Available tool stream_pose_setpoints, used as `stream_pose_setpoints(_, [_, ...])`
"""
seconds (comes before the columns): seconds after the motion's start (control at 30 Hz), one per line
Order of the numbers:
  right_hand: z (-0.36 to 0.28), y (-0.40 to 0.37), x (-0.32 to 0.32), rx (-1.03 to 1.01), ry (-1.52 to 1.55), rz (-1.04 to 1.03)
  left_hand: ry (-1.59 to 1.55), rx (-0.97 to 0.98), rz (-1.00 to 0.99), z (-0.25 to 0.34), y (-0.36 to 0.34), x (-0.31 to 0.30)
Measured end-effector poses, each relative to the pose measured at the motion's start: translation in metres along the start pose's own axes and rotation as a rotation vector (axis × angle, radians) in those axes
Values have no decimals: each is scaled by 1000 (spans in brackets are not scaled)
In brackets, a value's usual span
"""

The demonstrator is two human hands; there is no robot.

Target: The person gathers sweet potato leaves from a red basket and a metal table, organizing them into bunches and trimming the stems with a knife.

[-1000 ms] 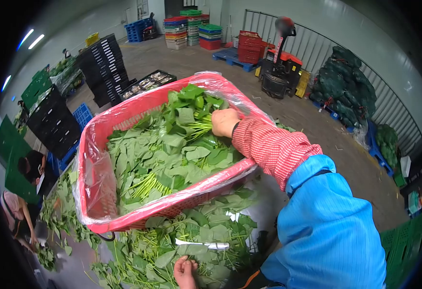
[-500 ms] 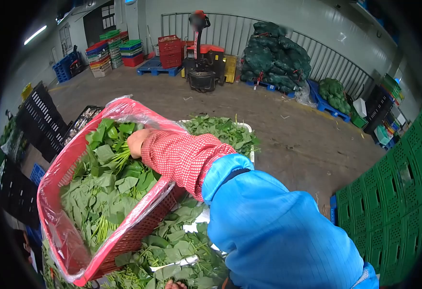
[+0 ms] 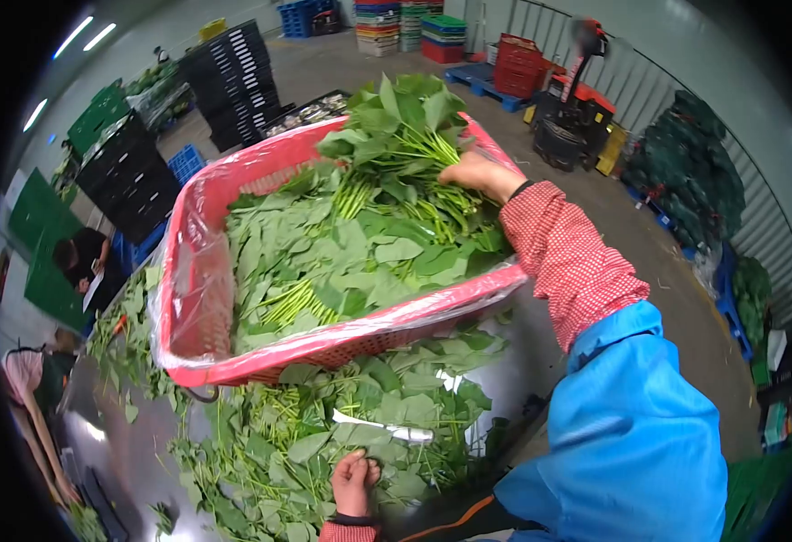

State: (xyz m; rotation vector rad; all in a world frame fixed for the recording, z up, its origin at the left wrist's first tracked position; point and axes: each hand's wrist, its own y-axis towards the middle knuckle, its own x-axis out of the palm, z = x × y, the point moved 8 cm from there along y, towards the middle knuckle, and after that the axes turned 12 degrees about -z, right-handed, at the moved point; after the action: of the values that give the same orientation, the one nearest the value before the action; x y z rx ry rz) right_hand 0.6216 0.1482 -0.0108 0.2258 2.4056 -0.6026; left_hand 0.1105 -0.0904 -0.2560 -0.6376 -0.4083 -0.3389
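My right hand [image 3: 479, 173] is closed around the stems of a bunch of leafy greens [image 3: 403, 122], holding it over the far right part of a red plastic crate [image 3: 188, 298]. The crate is lined with clear plastic and holds more greens, their stems bundled together. My left hand [image 3: 355, 479] is low in the view, fingers curled, over loose greens [image 3: 296, 470] spread on the metal table [image 3: 134, 452]. Whether anything is inside those fingers I cannot make out. A white strip [image 3: 385, 428] lies among the leaves just above my left hand.
Black crates [image 3: 229, 86] are stacked beyond the red crate. Two people are at the left, one in a dark shirt [image 3: 81, 257], one in a pink sleeve [image 3: 23, 375]. A pallet truck [image 3: 569, 117] and stacked green net sacks [image 3: 689, 167] stand at the back right.
My view has turned left, so the crate appears further right. The bunch in my right hand is now raised, leaves upward, near the crate's far right side. More of my left hand shows.
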Motion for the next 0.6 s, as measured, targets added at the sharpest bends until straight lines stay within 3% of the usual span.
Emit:
stream_pose_setpoints(0.13, [-15,-16,27,27,-312,-137,16,6,-31,3,1,7])
stream_pose_setpoints(0.17, [-17,-8,33,41,-520,-118,17,16,-56,5,1,11])
stream_pose_setpoints(0.3, [-35,-29,21,184,-654,2,164,93,-185,41,-4,37])
stream_pose_setpoints(0.4, [-57,-22,-1,40,-759,111,301,175,-331,83,-10,67])
stream_pose_setpoints(0.53, [-86,-33,-42,-169,-602,113,362,149,-494,115,-10,97])
stream_pose_setpoints(0.6, [-85,-53,-43,-249,30,-82,396,146,-509,125,-7,116])
